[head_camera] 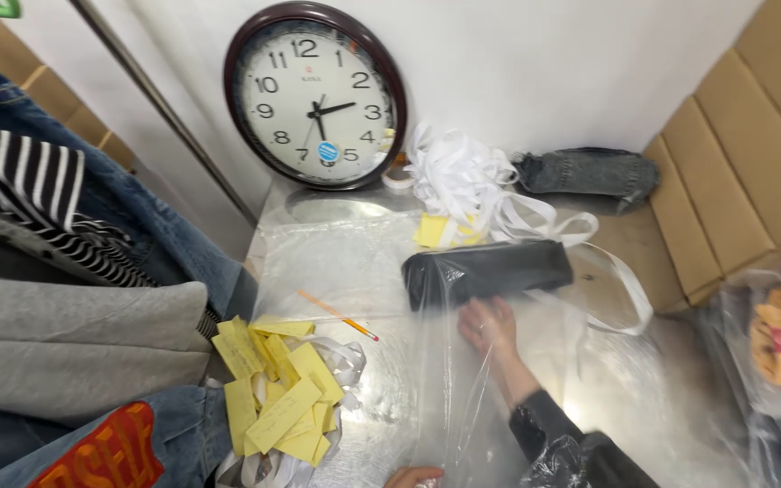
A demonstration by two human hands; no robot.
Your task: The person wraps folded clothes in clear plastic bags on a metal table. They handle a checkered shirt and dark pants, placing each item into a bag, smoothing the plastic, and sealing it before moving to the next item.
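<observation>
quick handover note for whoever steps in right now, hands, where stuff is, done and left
Right hand: inside the clear plastic bag, touching the folded black garment at the bag's far end, not visibly clamped.
Left hand: only partly in view at the bottom edge, at the bag's open end; grip unclear.
Nearby: yellow tags in a pile on the left, pencil beside them, white strips by the wall clock.
Done: garment is in the bag.
Left: bag mouth is open and loose.

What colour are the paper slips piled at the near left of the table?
Yellow: the paper slips show best in the head view, lying over white strips.
</observation>
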